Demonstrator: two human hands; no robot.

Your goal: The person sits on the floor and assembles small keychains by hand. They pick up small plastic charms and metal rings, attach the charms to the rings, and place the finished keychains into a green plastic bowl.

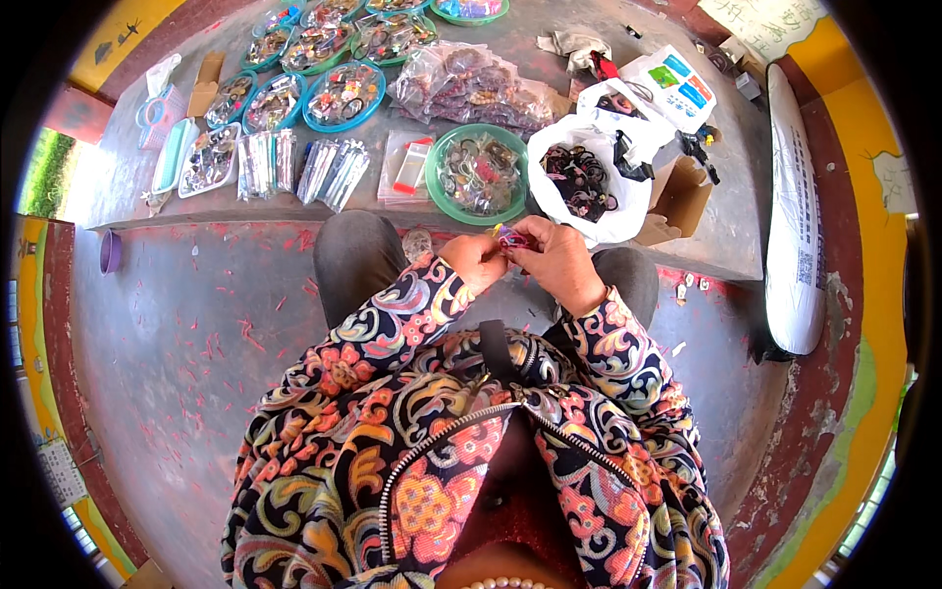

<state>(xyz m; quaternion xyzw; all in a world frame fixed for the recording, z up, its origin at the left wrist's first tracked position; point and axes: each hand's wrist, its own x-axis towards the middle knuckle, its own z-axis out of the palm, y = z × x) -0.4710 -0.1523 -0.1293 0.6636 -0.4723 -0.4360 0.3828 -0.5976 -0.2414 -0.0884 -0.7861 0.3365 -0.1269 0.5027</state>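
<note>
Both the left hand (474, 261) and the right hand (562, 261) pinch a small bright hair tie (510, 238) together above the lap, within easy reach of the green bowl (439, 187) and white bag (549, 147) of similar ties.

A round green plastic bowl (480, 175) heaped with small hair ornaments sits on a grey concrete ledge (736, 226). Just right of the bowl, an open white plastic bag (587, 187) holds dark hair ties. Left of the bowl lie clear flat packets (406, 167) and bundled sticks (334, 172). Behind the bowl are clear bags of trinkets (473, 86) and teal-rimmed trays (343, 95). Far right of it lies a long white sack (795, 216).
</note>
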